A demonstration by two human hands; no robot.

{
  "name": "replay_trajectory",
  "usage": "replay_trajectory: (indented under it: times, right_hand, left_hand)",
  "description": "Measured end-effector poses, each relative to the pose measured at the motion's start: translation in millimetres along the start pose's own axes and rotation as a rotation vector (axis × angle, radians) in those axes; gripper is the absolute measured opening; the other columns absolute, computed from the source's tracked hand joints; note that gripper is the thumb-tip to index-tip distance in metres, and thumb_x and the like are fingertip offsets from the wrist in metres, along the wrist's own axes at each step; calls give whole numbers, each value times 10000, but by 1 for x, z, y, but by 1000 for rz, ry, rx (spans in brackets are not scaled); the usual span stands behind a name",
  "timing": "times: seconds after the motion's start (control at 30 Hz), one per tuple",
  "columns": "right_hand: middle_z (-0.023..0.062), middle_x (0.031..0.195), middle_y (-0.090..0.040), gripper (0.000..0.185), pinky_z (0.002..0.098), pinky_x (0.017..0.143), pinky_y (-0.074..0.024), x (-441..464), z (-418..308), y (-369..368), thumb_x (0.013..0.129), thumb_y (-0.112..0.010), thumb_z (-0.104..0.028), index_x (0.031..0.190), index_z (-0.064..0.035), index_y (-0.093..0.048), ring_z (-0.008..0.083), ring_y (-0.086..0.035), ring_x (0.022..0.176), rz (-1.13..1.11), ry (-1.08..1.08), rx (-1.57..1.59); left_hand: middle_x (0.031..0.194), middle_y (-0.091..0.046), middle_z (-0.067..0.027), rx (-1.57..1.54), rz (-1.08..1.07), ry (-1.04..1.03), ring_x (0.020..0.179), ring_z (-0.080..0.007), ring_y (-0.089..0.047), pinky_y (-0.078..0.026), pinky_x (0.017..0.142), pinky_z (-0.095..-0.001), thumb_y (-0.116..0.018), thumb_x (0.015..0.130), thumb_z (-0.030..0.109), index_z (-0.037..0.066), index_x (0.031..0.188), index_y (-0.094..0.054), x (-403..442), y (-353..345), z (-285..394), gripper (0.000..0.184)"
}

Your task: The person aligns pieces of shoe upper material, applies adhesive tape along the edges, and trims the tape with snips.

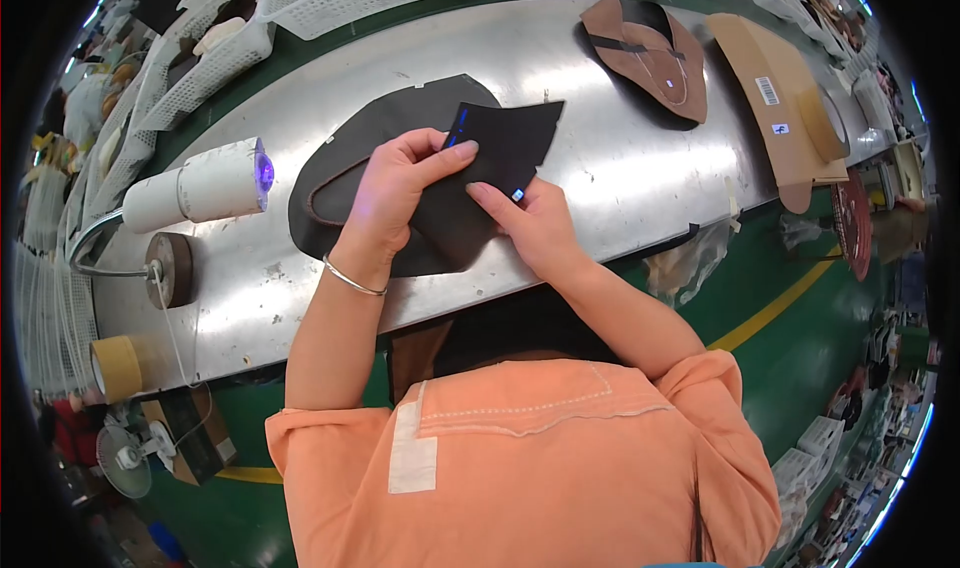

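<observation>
Both my hands hold a flat black piece of sheet material [515, 143] with a blue mark along its left edge and a small white-blue tag low on its right side. My left hand [405, 178] pinches its left edge, thumb on top. On its lower right part, my right hand [530, 223] grips with the thumb over the surface and the fingers hidden beneath. Under my hands, a larger dark shoe-upper-like piece [350, 138] lies on the metal table [270, 298]; a brown-edged curved opening shows at its left.
At the left stand a lamp [190, 188] with a violet glow and a tape roll [117, 368]. A brown shoe upper [655, 68] lies at the back right, near a cardboard piece [770, 98] with another tape roll [822, 125]. White baskets [370, 0] line the far edge.
</observation>
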State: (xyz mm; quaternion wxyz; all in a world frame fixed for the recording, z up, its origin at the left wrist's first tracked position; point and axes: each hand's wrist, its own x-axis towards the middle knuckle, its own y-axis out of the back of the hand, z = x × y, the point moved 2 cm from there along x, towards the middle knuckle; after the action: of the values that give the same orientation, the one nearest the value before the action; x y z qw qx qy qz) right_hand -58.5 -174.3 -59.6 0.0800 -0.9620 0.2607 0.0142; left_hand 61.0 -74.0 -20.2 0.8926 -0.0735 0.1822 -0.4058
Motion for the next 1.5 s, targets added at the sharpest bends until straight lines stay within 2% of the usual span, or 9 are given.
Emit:
replay_trajectory:
  times: [0.4,0.53,0.73,0.87,1.07,1.13,1.27,1.4,1.5]
  right_hand:
    - [-17,733,-626,173,187,515,-409,-25,-4,17,817,-730,-148,914,-14,-682,43,-533,600,75,-80,20]
    - [24,886,-656,237,231,659,-480,-33,-5,22,843,-698,-137,1013,19,-643,73,-583,753,13,5,198]
    - [39,952,-659,274,267,739,-500,-19,-10,29,866,-662,-195,1041,13,-632,108,-605,827,-42,-109,302]
    - [25,963,-656,337,248,750,-477,-21,3,46,839,-691,-232,1075,0,-624,106,-589,838,-78,-139,299]
    - [67,1024,-654,244,296,840,-467,-21,-60,85,790,-671,-37,1031,-9,-650,142,-594,932,-100,148,424]
    - [89,1019,-654,218,287,831,-471,-27,-94,99,772,-684,-12,989,-30,-679,180,-597,938,-93,763,119]
    - [33,974,-656,217,328,819,-433,-36,-115,120,731,-722,-56,943,-88,-686,216,-594,934,-28,1199,-309]
    - [13,898,-645,206,354,761,-431,-26,-36,119,653,-719,-80,847,-129,-670,229,-595,879,-141,709,-694]
    - [41,984,-629,157,364,689,-454,-36,-7,119,641,-695,-31,777,-101,-657,240,-596,885,-286,731,-717]
  left_hand:
    - [799,-628,-3,225,39,-408,728,-61,-560,-444,663,-206,-685,851,215,8,927,-667,1,-3,8,221]
    - [812,-634,-108,1195,532,-878,778,-280,-604,-468,762,-370,-637,856,355,19,1042,-628,56,39,9,385]
    - [748,-602,-184,1538,554,-696,752,-401,-561,-412,657,-480,-650,766,542,26,759,-555,115,43,-5,525]
    - [616,-486,-147,1277,448,-578,593,-277,-456,-363,574,-408,-611,871,404,-5,656,-522,131,26,-7,470]
    - [739,-566,-65,675,625,-1247,699,-173,-522,-438,649,-273,-532,967,204,-23,770,-552,89,-70,52,301]
    - [844,-588,-103,686,786,-1524,783,-205,-561,-474,711,-301,-498,977,146,-52,840,-537,70,-84,71,245]
    - [900,-582,-121,1006,430,-1896,795,-247,-557,-474,725,-341,-430,990,95,-29,910,-519,10,-119,93,173]
    - [704,-507,-128,1194,41,-1357,689,-295,-473,-369,641,-390,-575,849,48,-5,689,-492,23,-114,50,189]
    - [713,-493,-106,1272,-113,-1017,730,-286,-445,-353,697,-387,-575,856,77,-3,682,-489,30,-88,5,210]
